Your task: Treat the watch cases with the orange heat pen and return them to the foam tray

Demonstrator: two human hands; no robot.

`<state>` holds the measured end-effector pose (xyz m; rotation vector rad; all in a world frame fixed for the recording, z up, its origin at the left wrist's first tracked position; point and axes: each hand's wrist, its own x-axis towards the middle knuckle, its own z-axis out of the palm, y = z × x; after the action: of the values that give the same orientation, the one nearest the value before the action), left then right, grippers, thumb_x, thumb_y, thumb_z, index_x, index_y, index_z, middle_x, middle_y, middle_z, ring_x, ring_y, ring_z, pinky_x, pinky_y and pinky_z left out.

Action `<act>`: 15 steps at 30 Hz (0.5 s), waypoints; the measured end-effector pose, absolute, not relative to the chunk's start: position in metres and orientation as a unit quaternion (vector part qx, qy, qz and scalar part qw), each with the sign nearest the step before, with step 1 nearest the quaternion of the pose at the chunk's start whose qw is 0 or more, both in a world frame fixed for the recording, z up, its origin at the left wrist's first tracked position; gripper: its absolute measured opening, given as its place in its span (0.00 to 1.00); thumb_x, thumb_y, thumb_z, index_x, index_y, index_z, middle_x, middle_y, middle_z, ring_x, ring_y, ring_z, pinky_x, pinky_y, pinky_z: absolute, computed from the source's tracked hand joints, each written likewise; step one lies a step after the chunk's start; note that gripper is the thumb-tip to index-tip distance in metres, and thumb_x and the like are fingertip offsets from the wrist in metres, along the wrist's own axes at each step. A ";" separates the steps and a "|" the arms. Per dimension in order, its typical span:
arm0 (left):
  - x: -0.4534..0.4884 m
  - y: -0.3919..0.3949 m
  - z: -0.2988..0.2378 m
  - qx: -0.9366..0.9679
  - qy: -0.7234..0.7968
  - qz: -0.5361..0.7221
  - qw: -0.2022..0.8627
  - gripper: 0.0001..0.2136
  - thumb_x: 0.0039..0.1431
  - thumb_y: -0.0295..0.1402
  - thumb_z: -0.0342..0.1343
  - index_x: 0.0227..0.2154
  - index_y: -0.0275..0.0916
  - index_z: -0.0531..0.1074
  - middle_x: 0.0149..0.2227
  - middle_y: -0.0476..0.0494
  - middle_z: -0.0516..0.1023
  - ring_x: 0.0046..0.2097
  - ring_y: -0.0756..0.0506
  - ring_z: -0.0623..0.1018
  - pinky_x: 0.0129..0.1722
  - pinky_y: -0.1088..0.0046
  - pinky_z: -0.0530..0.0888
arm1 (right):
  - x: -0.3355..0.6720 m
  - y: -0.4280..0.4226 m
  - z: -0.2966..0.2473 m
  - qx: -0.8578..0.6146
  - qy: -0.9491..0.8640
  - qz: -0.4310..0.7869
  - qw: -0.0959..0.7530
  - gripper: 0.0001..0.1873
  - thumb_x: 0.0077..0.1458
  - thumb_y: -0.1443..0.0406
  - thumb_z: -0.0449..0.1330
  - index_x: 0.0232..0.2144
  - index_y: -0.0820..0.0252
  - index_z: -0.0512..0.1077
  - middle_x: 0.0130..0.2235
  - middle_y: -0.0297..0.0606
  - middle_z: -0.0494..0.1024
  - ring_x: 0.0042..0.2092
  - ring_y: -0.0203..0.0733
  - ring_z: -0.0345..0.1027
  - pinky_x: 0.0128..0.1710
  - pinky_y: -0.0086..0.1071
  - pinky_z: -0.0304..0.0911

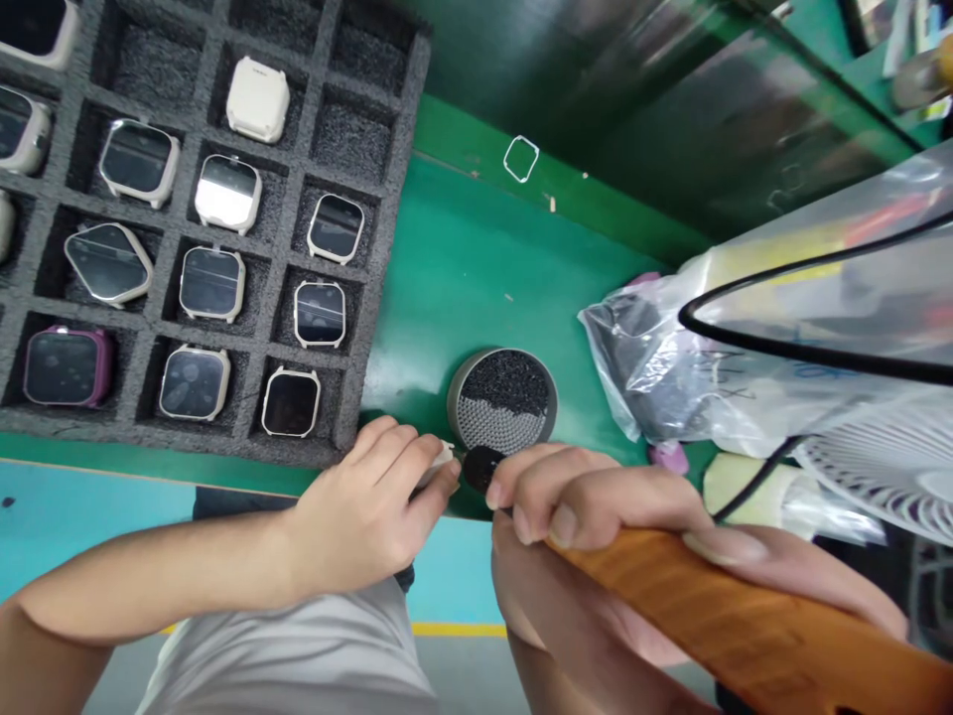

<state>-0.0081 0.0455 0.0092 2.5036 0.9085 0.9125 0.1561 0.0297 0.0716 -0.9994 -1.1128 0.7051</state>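
My left hand (372, 506) is closed in a pinch on a small pale part (441, 459) at the front edge of the green bench. My right hand (596, 506) is wrapped round an orange tool (715, 616) whose dark tip (482, 467) meets the pale part. Just beyond the two hands stands a round tin (502, 399) filled with tiny dark and grey bits. To the left lies a black foam tray (372, 248) with several smartwatch bodies in its cells, most pale, one purple (67, 365).
A clear plastic bag (745, 338) of parts lies at the right, with a black cable (804, 353) across it and a white fan grille (879, 467) lower right. A small white frame (520, 158) lies on the green bench (476, 268) further back.
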 end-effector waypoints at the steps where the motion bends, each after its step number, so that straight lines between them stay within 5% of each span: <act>1: -0.008 0.046 0.009 0.876 0.321 0.321 0.160 0.10 0.76 0.22 0.54 0.48 0.32 0.82 0.49 0.34 0.84 0.49 0.36 0.80 0.54 0.52 0.83 | 0.155 0.029 0.073 -0.452 -0.489 0.314 0.677 0.28 0.77 0.40 0.51 0.56 0.53 0.76 0.38 0.33 0.77 0.34 0.43 0.72 0.32 0.47 0.74; 7: -0.009 0.044 0.011 0.875 0.327 0.316 0.166 0.09 0.77 0.22 0.56 0.48 0.33 0.82 0.49 0.35 0.85 0.48 0.37 0.80 0.50 0.56 0.82 | 0.147 0.033 0.075 -0.494 -0.461 0.280 0.682 0.20 0.76 0.44 0.60 0.51 0.50 0.78 0.34 0.32 0.76 0.30 0.44 0.70 0.27 0.46 0.73; 15: -0.010 0.043 0.010 0.881 0.330 0.303 0.151 0.06 0.76 0.24 0.60 0.49 0.33 0.82 0.47 0.35 0.83 0.47 0.37 0.80 0.46 0.57 0.80 | 0.156 0.035 0.077 -0.452 -0.463 0.355 0.675 0.21 0.73 0.43 0.64 0.55 0.48 0.81 0.38 0.33 0.78 0.32 0.43 0.71 0.31 0.46 0.76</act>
<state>-0.0096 0.0426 0.0097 2.5294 0.9465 0.8705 0.1561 0.0350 0.0773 -1.0162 -1.0418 0.7978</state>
